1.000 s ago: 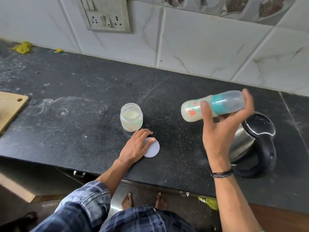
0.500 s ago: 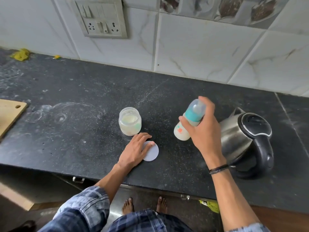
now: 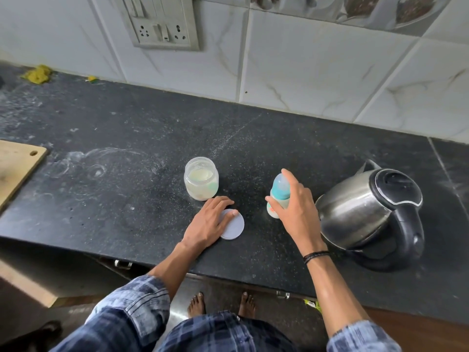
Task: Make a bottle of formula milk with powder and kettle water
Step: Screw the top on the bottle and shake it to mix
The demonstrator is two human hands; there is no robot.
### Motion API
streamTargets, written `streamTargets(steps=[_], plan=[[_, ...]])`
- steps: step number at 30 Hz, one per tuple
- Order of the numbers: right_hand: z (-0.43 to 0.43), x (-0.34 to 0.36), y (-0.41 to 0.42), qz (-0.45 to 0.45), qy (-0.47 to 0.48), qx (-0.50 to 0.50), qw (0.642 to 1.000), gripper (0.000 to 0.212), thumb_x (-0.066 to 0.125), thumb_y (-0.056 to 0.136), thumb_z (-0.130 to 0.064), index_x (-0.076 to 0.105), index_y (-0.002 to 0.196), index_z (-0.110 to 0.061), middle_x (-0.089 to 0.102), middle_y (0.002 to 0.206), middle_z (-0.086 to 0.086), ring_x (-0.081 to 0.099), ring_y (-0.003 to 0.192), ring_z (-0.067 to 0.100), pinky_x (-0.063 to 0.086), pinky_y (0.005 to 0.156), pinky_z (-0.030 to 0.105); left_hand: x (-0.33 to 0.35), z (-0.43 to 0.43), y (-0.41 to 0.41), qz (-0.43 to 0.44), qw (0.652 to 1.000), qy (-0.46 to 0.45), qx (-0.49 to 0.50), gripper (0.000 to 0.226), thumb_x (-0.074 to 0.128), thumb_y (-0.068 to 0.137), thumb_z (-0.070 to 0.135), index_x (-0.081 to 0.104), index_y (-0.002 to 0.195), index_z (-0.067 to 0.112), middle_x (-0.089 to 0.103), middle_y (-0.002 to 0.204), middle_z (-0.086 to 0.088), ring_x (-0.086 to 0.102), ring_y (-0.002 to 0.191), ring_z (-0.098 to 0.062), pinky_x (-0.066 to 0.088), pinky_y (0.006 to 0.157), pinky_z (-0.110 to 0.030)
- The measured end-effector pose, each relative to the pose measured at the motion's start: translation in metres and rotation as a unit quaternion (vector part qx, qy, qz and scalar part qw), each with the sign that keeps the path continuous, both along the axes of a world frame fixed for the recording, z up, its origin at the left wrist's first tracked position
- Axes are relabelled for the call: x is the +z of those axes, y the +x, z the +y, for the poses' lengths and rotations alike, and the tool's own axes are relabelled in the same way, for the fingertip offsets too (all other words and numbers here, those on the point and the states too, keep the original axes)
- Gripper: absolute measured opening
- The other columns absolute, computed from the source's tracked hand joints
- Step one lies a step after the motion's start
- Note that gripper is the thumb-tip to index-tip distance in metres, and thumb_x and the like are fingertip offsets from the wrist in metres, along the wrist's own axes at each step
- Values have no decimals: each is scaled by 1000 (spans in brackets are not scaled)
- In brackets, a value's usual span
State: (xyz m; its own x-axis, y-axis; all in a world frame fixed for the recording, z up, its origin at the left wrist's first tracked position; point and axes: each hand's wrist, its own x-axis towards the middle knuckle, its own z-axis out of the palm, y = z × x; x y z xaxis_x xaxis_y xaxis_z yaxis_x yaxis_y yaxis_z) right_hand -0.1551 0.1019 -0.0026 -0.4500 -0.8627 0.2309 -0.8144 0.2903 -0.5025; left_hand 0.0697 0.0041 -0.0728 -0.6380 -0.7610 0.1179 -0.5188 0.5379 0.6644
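Observation:
A baby bottle (image 3: pixel 279 193) with a teal collar, clear cap and milky contents stands upright on the black counter (image 3: pixel 127 199). My right hand (image 3: pixel 295 212) is wrapped round its right side. An open clear jar of pale powder (image 3: pixel 201 181) stands to the bottle's left. The jar's round white lid (image 3: pixel 234 226) lies flat in front of it, and my left hand (image 3: pixel 209 226) rests on the lid with fingers spread. A steel kettle with a black lid and handle (image 3: pixel 365 212) stands just right of the bottle.
A wooden cutting board (image 3: pixel 15 166) lies at the counter's left edge. A switch and socket panel (image 3: pixel 162 24) is on the tiled wall behind. Yellow scraps (image 3: pixel 38 74) sit at the far left back. The counter's front edge runs close to my body.
My right hand brought the bottle down from a sideways position in the air and stood it upright on the counter beside the kettle. My left hand stayed on the lid.

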Motion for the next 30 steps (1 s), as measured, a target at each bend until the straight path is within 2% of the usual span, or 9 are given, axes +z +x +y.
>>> streamTargets(steps=[9,12,15,18,21,23,25,29,30], plan=[[11,-23,7,-111,-55,-22,992,113,93,71,-46,14,152,-54,53,153,1,54,129,12,54,93,37,1,1,0,-1,1000,-3,-2,56,36,102,59,61,131,17,56,135,6,47,125,-12,37,107,-26],[10,-27,7,-134,-50,-20,990,110,91,76,-42,14,152,-60,52,155,-3,64,125,22,52,93,34,0,1,0,-4,1000,-4,-1,53,39,102,56,60,131,17,56,135,6,47,125,-11,37,107,-27],[4,-17,3,-119,-53,11,991,104,89,81,-37,15,150,-61,52,155,-8,62,127,19,54,97,36,0,1,0,-4,1000,-4,0,48,43,103,52,60,131,17,56,135,6,47,125,-12,37,108,-28],[0,8,-2,-95,-48,21,994,100,85,82,-45,15,152,-60,57,149,-12,67,118,21,55,91,38,-2,0,0,-6,1000,-7,0,46,44,104,51,60,131,18,56,135,7,47,125,-11,36,108,-26],[0,50,-6,-110,-167,-4,980,98,86,79,-50,22,153,-60,54,145,-27,68,113,12,59,89,38,-2,0,0,-7,1000,-6,2,45,44,104,50,60,131,18,56,135,7,47,125,-11,37,108,-27],[2,70,-3,-123,-334,5,934,101,90,81,-39,23,156,-50,42,150,-32,61,124,5,58,94,31,-3,0,0,-7,1000,-7,2,45,44,104,50,60,132,19,55,135,7,47,126,-11,37,108,-28],[1,76,4,-144,-430,17,891,103,91,82,-21,23,157,-38,36,156,-22,55,134,13,55,101,31,-4,0,0,-8,1000,-8,1,46,43,104,51,59,132,19,55,135,8,46,126,-11,37,108,-27],[2,74,16,-144,-208,18,967,95,92,78,-33,30,147,-55,60,139,-16,69,111,16,59,91,46,-5,0,1,-8,1000,-6,2,45,43,104,52,59,132,20,54,135,10,46,125,-9,37,107,-26],[4,74,17,-148,-211,23,966,93,92,79,-35,31,147,-56,60,138,-19,70,110,16,60,88,49,-5,0,0,-8,1000,-3,0,45,43,104,52,59,132,20,54,136,10,46,126,-9,37,108,-26]])
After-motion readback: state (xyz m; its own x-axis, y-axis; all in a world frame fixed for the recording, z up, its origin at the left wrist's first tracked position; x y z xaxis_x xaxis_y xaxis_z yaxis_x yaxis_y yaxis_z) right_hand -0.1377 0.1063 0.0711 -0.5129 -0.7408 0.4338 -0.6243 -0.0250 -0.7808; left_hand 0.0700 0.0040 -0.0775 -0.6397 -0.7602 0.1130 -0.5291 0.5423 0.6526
